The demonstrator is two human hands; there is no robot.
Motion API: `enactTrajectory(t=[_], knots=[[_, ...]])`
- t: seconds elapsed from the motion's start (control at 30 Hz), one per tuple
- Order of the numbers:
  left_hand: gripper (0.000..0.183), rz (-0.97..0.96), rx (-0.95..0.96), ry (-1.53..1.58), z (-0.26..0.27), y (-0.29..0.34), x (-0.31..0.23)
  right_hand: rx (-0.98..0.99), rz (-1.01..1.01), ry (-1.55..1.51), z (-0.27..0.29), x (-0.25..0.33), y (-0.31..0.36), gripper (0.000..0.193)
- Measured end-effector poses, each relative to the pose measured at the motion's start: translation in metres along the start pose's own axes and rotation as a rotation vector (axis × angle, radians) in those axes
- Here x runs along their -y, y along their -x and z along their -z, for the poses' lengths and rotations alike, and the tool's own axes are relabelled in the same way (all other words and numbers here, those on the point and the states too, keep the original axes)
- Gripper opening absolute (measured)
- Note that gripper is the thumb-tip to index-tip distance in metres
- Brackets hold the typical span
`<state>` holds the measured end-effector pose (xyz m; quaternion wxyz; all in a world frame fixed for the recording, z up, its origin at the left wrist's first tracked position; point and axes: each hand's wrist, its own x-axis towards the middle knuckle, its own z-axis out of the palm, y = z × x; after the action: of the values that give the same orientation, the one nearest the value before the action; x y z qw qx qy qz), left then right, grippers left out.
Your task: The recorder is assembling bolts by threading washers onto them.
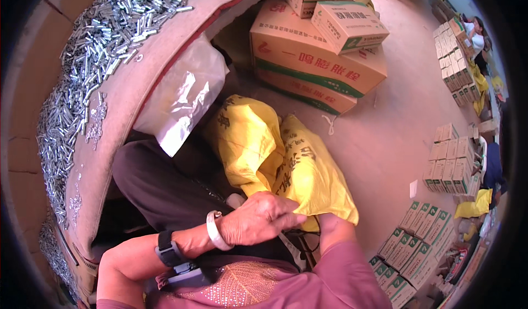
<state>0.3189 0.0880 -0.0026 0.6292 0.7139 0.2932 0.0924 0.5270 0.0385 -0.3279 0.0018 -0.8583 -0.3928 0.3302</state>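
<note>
My left hand [261,218] is closed on the rim of a yellow plastic bag [316,171], with its fingers pinched against the bag's mouth. A white bangle and a dark wrist strap circle that arm. My right forearm reaches into the mouth of the same bag, and the hand is hidden inside, so its fingers do not show. The bag carries dark printing and bulges in front of my knees. Beside it, on the left, lies another bulging yellow part [245,138], either a second bag or a fold of the same one.
A padded table [118,111] at the left bears a large heap of small metal sleeves [126,20] and scattered washers [96,124]. A whitish plastic sheet [187,89] hangs at its edge. Brown cartons [313,56] are stacked ahead. Small boxes [418,237] stand in rows at the right; other people are beyond.
</note>
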Motion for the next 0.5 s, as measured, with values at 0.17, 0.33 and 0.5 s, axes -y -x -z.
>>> enactTrajectory(t=[0.17, 0.33, 0.5], knots=[[0.033, -0.286, -0.003, -0.017, -0.024, -0.004, -0.031, -0.011, -0.004, -0.024, 0.001, -0.006, 0.001, 0.028], [0.030, -0.263, 0.058, 0.036, -0.023, -0.017, -0.039, -0.013, -0.022, -0.042, 0.007, -0.010, 0.002, 0.028], [0.032, -0.252, 0.044, 0.000, -0.017, -0.025, -0.041, 0.007, -0.025, -0.054, 0.000, -0.016, 0.006, 0.028]])
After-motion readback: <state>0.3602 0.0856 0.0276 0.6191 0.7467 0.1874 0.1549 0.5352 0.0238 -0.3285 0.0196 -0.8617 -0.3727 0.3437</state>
